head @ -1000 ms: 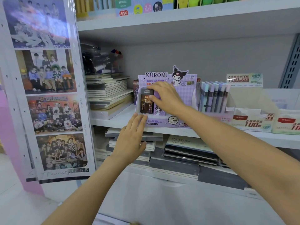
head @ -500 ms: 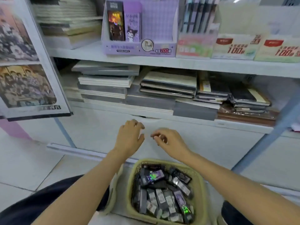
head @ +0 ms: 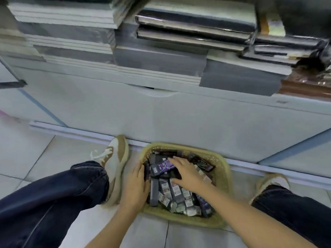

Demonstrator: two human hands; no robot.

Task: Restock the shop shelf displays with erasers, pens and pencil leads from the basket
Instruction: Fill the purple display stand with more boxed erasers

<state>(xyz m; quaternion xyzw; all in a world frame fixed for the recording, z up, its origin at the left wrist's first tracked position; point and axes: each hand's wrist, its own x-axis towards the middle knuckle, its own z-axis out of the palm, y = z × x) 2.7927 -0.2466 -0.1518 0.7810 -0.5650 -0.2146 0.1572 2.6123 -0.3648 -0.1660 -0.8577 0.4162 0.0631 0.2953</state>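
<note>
Both hands in the floor basket, hemmed in by shoes and shelf base

The basket (head: 224, 178) sits on the tiled floor (head: 53, 154), its far rim just beside the white shelf base (head: 161, 113). The left shoe (head: 116, 158) is near its left side and the right shoe (head: 272, 181) stands further off; open tile lies on the near side. The right hand (head: 186, 173) lies with its fingers spread flat on a purple pack (head: 162, 166) atop the heap of dark packs (head: 176, 192). The left hand (head: 135, 185) lies at the left rim, fingers close together and thumb against the packs; whether it holds one cannot be told. Stacked notebooks (head: 161, 58) overhang the base above
</note>
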